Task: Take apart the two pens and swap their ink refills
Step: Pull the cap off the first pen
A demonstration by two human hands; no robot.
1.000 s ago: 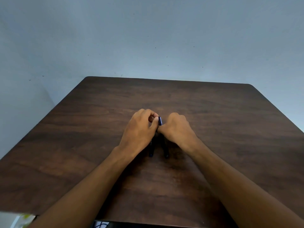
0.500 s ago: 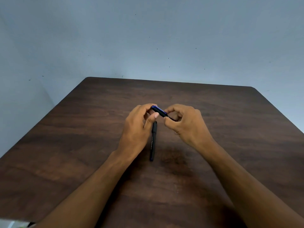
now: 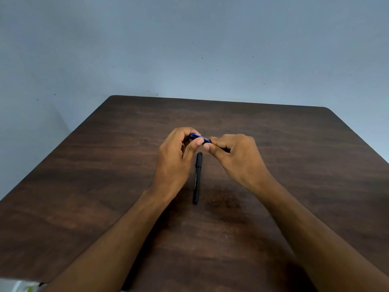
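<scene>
While both hands pinch opposite ends of the slim blue plastic pen (image 3: 200,137) just above the dark wooden table (image 3: 294,165), probably to twist or pull it apart, the black pen (image 3: 197,178) lies waiting between the wrists. Left hand (image 3: 176,159) and right hand (image 3: 235,159) curl close together, thumbs nearly touching.

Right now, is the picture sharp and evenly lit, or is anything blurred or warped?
Head view: soft, even light, faint shadows under the forearms; wide-angle lens flares the table edges; black pen sharp, its print too small to read; blue pen mostly hidden by the hands.
</scene>
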